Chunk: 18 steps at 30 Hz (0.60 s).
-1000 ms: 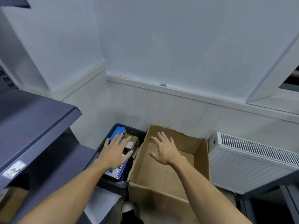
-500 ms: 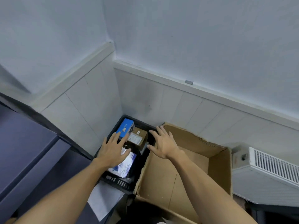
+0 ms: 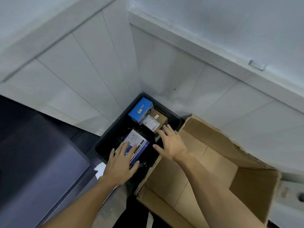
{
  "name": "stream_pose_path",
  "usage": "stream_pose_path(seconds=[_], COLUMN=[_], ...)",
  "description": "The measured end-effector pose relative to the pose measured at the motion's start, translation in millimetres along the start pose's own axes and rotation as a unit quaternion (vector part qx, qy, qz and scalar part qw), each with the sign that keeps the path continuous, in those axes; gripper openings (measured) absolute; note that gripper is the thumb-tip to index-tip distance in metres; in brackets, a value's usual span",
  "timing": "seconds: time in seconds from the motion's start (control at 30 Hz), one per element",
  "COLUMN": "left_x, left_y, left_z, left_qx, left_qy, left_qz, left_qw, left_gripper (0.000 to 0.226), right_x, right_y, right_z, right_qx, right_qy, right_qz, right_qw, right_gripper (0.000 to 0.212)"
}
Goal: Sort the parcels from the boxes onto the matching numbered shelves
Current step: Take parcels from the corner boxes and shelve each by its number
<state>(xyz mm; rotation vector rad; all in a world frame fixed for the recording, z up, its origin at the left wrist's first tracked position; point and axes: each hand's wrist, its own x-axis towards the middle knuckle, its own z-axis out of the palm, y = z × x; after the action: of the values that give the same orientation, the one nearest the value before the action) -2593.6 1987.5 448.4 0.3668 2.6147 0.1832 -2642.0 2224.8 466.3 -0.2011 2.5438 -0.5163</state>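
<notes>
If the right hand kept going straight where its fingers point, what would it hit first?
Most likely the small brown parcel with the white label in the black bin, just beyond the right hand; depth is unclear.

From where I stand, the left forearm (image 3: pixel 79 206) comes in from the lower left and the right forearm (image 3: pixel 213 183) from the lower right, both bare and stretched forward and down. The left grip (image 3: pixel 120 165) is palm-down, its fingers (image 3: pixel 126 147) straight and a little spread, thumb stuck out to the right, lying flat rather than curled round anything. The right grip (image 3: pixel 171 145) sits just beside it and a bit farther forward, also palm-down, fingers fanned and stretched out, thumb pointing left towards the other one, holding nothing.
</notes>
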Motion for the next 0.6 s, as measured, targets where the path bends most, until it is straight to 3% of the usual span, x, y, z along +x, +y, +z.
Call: stream_pose_path(seconds=[0.33, 0.6], left_x=[77, 145], left_y=[-31, -64], left_z=[124, 231], left_qx=[-0.046, -0.074], left_qy=[0.031, 0.058], left_qz=[-0.034, -0.06], left_qw=[0.998, 0.994], left_gripper=[0.071, 0.084], right_x=[121, 226], right_y=[55, 95], right_z=[69, 118], right_qx=[-0.051, -0.11], right_qy=[-0.045, -0.064], right_qz=[-0.04, -0.03], right_qw=[0.997, 0.991], right_gripper=[0.073, 0.076])
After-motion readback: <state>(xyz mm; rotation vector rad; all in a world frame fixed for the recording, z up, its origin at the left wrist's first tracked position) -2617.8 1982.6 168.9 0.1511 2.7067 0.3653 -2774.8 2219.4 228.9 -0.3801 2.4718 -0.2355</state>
